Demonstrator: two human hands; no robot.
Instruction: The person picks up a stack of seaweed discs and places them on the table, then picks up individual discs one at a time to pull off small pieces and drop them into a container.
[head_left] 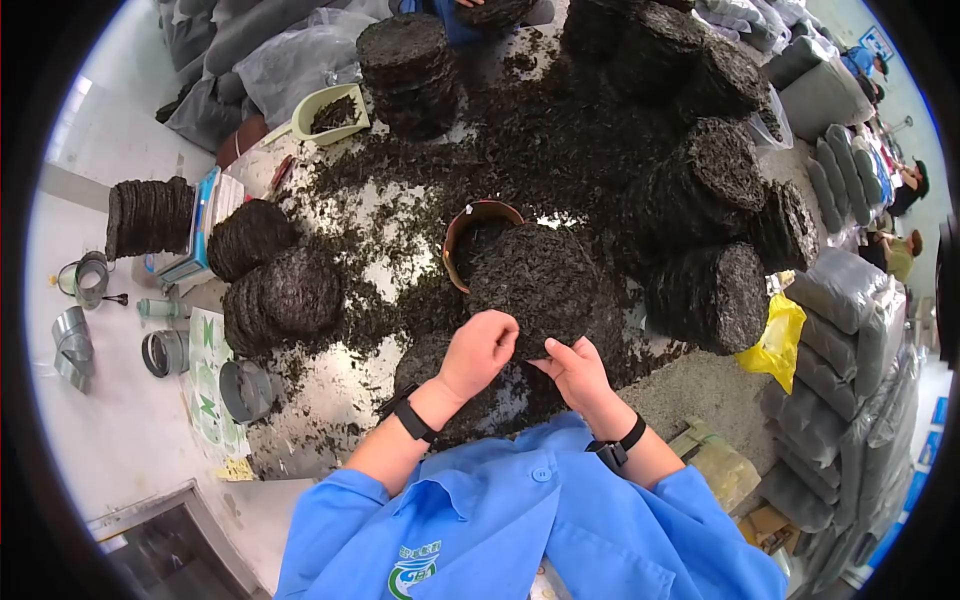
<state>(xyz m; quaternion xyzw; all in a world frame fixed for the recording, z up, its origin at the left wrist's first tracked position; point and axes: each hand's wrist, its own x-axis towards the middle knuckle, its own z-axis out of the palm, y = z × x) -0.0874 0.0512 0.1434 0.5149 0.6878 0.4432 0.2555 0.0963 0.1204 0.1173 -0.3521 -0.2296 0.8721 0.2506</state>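
A dark round cake of what looks like dried seaweed (535, 275) lies in front of me, leaning over the rim of a reddish-brown ring-shaped container (455, 250). With thumb and fingers, my right hand (578, 375) pinches the cake's near edge. Just to its left, my left hand (478, 352) is closed over the same edge, its fingers curled together. Whatever its fingertips hold is hidden. Another dark cake (425, 360) is partly visible beneath my left forearm. Loose dark flakes (400, 270) are scattered around the container.
Stacks of dark round cakes stand at the right (710, 300), back (405, 75) and left (285, 300). A pale green dustpan (345, 98) holds flakes. Grey metal rings (246, 390) lie at the left edge. A yellow bag (775, 345) hangs at the right. Another person's hand (468, 3) shows at the top.
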